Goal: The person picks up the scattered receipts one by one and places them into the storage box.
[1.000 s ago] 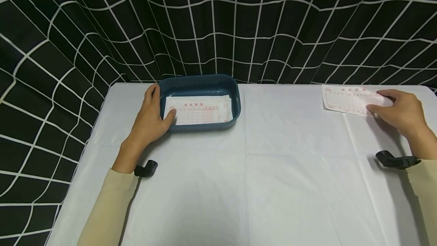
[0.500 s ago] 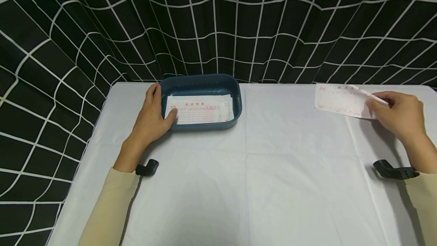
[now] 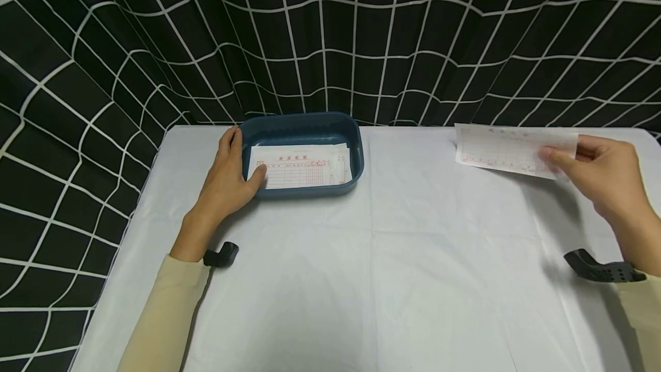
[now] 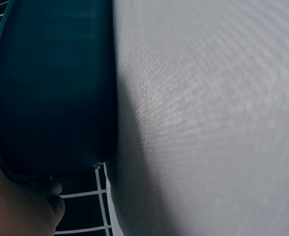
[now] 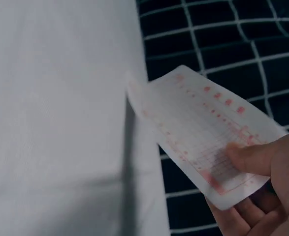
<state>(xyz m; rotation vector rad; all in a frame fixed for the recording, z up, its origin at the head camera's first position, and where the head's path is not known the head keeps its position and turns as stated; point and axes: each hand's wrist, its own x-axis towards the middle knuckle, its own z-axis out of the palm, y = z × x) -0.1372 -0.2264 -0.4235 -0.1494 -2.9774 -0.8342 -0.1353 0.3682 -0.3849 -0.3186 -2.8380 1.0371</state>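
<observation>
My left hand (image 3: 227, 179) grips the left end of a dark blue plastic basin (image 3: 310, 190), thumb over the rim and fingers along the outer side. Inside the basin lie white receipt slips (image 3: 296, 174) printed with a red table. At the right, my right hand (image 3: 611, 177) pinches a single receipt slip (image 3: 506, 151) between thumb and fingers at its right end. The slip is tilted up off the table and casts a shadow below. In the right wrist view, the thumb presses on the printed face of the slip (image 5: 198, 132), with fingers behind it.
A white cloth covers the table (image 3: 372, 280). Behind and to the left hangs a black curtain (image 3: 413, 33) with a white grid. Each wrist carries a black camera mount (image 3: 222, 255).
My right hand has lifted the receipt slip and moved it leftward. The left hand and the basin have stayed in place.
</observation>
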